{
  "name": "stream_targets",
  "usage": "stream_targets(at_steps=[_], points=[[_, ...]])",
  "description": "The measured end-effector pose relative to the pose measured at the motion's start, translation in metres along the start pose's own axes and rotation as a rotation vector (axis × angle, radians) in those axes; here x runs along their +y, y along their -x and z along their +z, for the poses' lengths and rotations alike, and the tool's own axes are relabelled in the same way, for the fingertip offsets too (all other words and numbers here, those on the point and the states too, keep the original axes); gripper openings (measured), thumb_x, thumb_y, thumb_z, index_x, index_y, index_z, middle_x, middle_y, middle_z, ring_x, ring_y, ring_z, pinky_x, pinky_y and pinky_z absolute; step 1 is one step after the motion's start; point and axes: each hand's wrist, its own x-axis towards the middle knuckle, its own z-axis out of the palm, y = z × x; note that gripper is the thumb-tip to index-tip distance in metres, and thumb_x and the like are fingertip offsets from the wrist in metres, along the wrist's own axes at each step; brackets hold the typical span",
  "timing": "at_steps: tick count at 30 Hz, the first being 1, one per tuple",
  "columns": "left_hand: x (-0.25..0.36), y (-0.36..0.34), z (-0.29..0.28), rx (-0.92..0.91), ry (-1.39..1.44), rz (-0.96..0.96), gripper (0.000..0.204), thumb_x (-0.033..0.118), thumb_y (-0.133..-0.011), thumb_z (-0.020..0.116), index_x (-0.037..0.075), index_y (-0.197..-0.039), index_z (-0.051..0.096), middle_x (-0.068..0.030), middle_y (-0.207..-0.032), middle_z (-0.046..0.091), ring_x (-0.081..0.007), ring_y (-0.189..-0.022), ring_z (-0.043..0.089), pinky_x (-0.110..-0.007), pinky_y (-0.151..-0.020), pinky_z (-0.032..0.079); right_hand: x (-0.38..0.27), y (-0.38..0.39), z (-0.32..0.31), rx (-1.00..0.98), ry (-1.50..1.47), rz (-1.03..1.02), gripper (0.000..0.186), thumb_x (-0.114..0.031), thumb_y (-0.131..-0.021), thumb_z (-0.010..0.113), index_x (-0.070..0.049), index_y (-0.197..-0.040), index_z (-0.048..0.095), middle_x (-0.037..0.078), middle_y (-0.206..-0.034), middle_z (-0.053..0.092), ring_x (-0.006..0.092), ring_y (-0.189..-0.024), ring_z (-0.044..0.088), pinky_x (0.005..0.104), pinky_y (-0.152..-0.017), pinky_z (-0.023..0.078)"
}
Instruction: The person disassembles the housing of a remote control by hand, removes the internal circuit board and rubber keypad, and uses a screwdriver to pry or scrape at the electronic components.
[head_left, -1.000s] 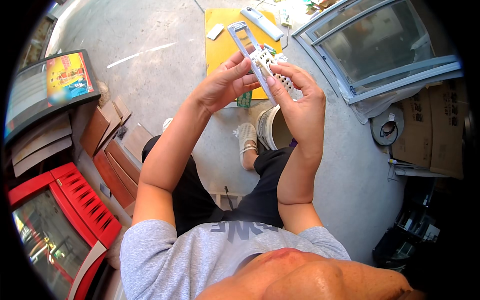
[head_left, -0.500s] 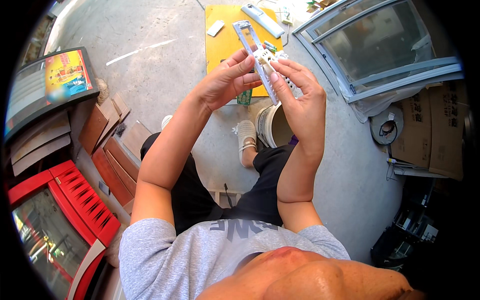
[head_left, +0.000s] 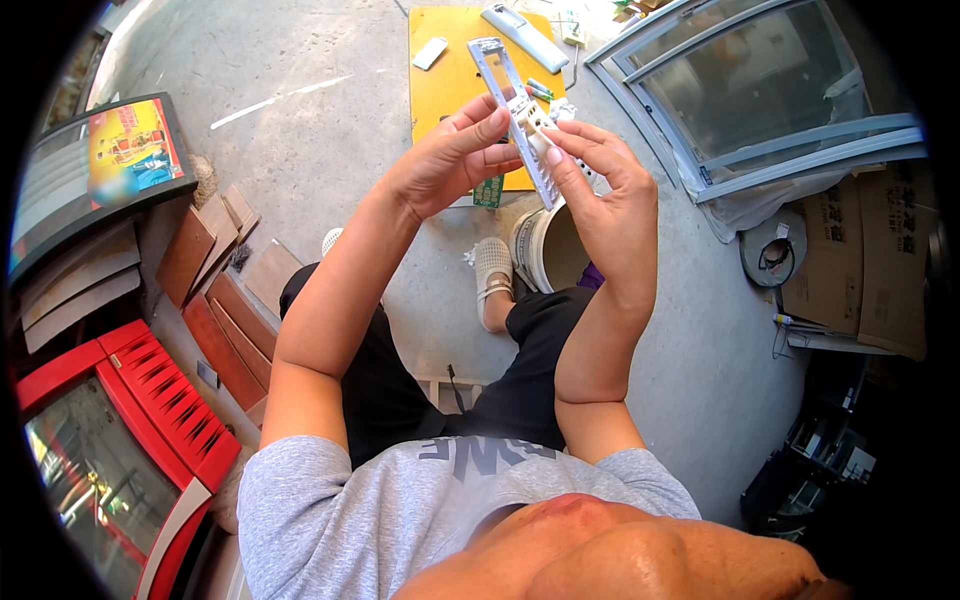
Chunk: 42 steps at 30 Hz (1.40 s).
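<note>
Dark lettering [head_left: 487,457] marks the grey shirt [head_left: 330,510] and brown cardboard [head_left: 890,265]. The left hand [head_left: 450,160] grips one narrow pale casing [head_left: 529,153] between thumb and fingers; the right hand [head_left: 606,185] pinches one white button pad [head_left: 536,121] at the casing. Both appear above one yellow table [head_left: 440,92], near one bucket [head_left: 536,255].

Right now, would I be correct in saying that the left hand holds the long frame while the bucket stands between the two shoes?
Not quite: the head view shows the bucket standing to the right of the right shoe, not between the pair. The left hand does hold the long frame.
</note>
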Motion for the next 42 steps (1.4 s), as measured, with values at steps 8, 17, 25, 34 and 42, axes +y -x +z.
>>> stream_targets(at_steps=[8, 17, 25, 34, 42], points=[[0.0, 0.0, 0.001, 0.007, 0.047, -0.002, 0.067, 0.043, -0.092, 0.063, 0.009, -0.143, 0.037, -0.0074, -0.129, 0.058, -0.0174, -0.113, 0.061, -0.037, -0.1, 0.046, 0.003, -0.001, 0.006, 0.024, 0.014, -0.121, 0.027, -0.013, -0.085, 0.069, -0.006, -0.111, 0.071, 0.016, -0.109, 0.067, 0.0272, -0.101, 0.066, 0.0342, -0.087, 0.05], [0.0, 0.0, -0.001, -0.004, 0.022, 0.017, 0.067, 0.044, -0.093, 0.061, 0.01, -0.145, 0.035, -0.0072, -0.13, 0.058, -0.0165, -0.112, 0.061, -0.037, -0.098, 0.047, 0.003, -0.001, 0.009, 0.025, 0.07, -0.144, 0.027, -0.016, -0.085, 0.07, -0.007, -0.111, 0.072, 0.016, -0.109, 0.067, 0.0287, -0.097, 0.067, 0.0354, -0.084, 0.051], [0.001, -0.002, 0.0, -0.028, 0.038, -0.006, 0.065, 0.052, -0.096, 0.05, 0.006, -0.141, 0.04, -0.009, -0.13, 0.057, -0.0165, -0.109, 0.062, -0.036, -0.096, 0.05, 0.003, -0.003, 0.013, 0.049, 0.074, -0.177, 0.027, -0.019, -0.085, 0.071, -0.008, -0.11, 0.072, 0.017, -0.105, 0.067, 0.0298, -0.091, 0.067, 0.037, -0.08, 0.052], [-0.003, -0.003, 0.003, 0.005, 0.061, -0.064, 0.065, 0.057, -0.097, 0.043, 0.006, -0.138, 0.043, -0.0085, -0.126, 0.06, -0.0164, -0.112, 0.061, -0.039, -0.098, 0.047, 0.018, -0.008, 0.016, 0.052, -0.054, -0.094, 0.025, -0.022, -0.093, 0.063, -0.006, -0.11, 0.072, 0.014, -0.097, 0.066, 0.0245, -0.085, 0.065, 0.0323, -0.076, 0.051], [-0.003, -0.007, 0.013, 0.073, 0.08, -0.101, 0.067, 0.059, -0.099, 0.032, 0.005, -0.137, 0.043, -0.0094, -0.126, 0.06, -0.0173, -0.113, 0.061, -0.037, -0.098, 0.049, 0.024, -0.012, 0.013, 0.026, -0.173, 0.03, 0.025, -0.02, -0.095, 0.06, -0.005, -0.113, 0.07, 0.011, -0.096, 0.065, 0.0162, -0.082, 0.064, 0.0281, -0.073, 0.05]])
